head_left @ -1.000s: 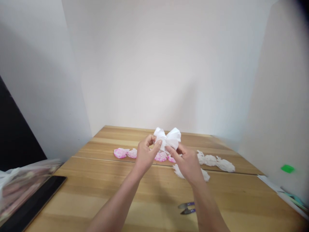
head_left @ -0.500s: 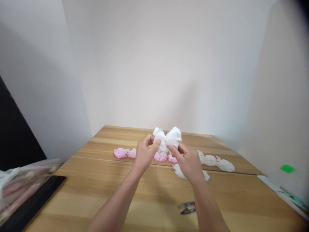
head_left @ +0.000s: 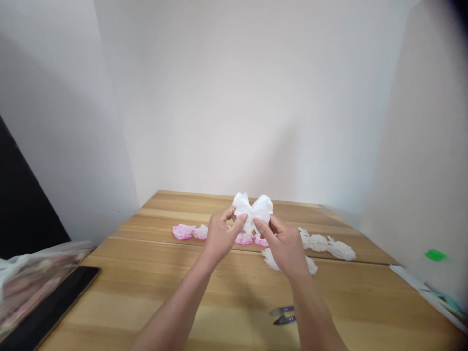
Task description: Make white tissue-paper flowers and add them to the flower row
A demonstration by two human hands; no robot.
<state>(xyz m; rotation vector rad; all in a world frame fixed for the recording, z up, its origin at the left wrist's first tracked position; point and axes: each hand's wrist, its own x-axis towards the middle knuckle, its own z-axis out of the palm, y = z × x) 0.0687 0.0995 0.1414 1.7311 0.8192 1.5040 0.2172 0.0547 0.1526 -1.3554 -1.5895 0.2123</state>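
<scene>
Left hand (head_left: pixel 221 235) has shifted slightly right since the last frame, its thumb now closer to the right thumb; the white paper piece (head_left: pixel 262 207) has changed shape a little, upper lobes less spread. Right hand (head_left: pixel 287 244) about the same. Both hands mostly closed in pinch grips on that paper: thumbs on near side, fingers curled behind. Paper is between the hands, raised above the counter (head_left: pixel 146 292), gathered at the middle, two lobes fanning up.

Behind the hands, a row of pink-and-white paper pieces (head_left: pixel 183 232), partly hidden. White paper pieces (head_left: pixel 341 249) lie to the right; more white paper (head_left: pixel 271 259) under the right hand, partly covered. Snips (head_left: pixel 284 320) beside the right forearm, blades pointing left, handle ends hidden. Far left: black flat slab (head_left: pixel 62 303) next to a clear plastic bag (head_left: pixel 40 285), contents unclear.
</scene>
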